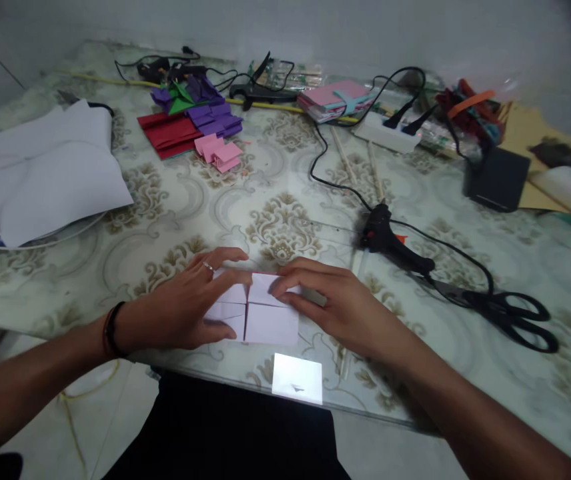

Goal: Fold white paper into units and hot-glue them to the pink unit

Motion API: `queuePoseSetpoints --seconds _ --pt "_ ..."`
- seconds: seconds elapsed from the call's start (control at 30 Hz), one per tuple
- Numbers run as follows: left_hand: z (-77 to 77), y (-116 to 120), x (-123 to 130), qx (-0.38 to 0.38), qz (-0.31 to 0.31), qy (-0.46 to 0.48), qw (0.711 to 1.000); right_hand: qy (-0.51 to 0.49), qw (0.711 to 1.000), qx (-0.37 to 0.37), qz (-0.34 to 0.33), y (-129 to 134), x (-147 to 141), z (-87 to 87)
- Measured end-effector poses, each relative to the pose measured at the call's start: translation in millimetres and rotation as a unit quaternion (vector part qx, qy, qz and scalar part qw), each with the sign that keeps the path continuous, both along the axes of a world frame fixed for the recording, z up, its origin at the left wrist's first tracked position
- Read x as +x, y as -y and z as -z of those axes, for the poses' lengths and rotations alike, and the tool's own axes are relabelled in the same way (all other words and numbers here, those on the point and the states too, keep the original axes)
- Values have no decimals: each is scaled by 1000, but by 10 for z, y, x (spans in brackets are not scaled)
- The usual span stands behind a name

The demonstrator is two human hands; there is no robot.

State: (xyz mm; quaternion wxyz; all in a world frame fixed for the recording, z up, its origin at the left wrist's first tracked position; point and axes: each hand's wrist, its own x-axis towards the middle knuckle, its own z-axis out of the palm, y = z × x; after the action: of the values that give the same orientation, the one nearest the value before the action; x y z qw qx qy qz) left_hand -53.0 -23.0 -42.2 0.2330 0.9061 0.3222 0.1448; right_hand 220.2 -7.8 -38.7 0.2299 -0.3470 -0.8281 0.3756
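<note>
A pale folded paper piece (pixel 271 324) lies on the patterned table near its front edge, its surface split by a lengthwise gap and a crosswise line. My left hand (pixel 185 303) rests over its left part, thumb and fingers spread, the thumb at the lower edge and the fingers at the upper side. At the upper right part is my right hand (pixel 333 300), its thumb and fingertips pinched together on the paper. The fingers cover parts of the paper's upper edge.
A black glue gun (pixel 395 247) with a cord and black scissors (pixel 510 313) lie to the right. Folded purple paper (pixel 215 120), red paper (pixel 165 137) and pink paper (pixel 219 152) are farther back. White sheets (pixel 55 173) lie left; a white power strip (pixel 388 133) stands behind.
</note>
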Motion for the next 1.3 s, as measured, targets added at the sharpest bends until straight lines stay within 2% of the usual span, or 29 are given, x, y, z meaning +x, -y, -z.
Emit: queuePoseSetpoints --seconds 0.23,0.4,0.6,0.8,1.0,1.3 --pt "-56 -9 19 12 19 -19 1000 5 1000 10 -9 21 -6 3" --pt "-34 -19 7 0 21 -12 1000 14 1000 25 -11 16 -12 22" --pt "-54 -29 -7 -20 20 -24 999 4 997 76 -20 -15 -25 73" --pt "-65 -48 0 -32 29 -25 999 37 990 137 10 59 -9 91" --pt "-50 -53 -9 -27 43 -22 998 86 986 136 -35 207 -45 118" --pt "24 -52 -28 -36 35 3 999 121 982 135 -45 287 -30 193"
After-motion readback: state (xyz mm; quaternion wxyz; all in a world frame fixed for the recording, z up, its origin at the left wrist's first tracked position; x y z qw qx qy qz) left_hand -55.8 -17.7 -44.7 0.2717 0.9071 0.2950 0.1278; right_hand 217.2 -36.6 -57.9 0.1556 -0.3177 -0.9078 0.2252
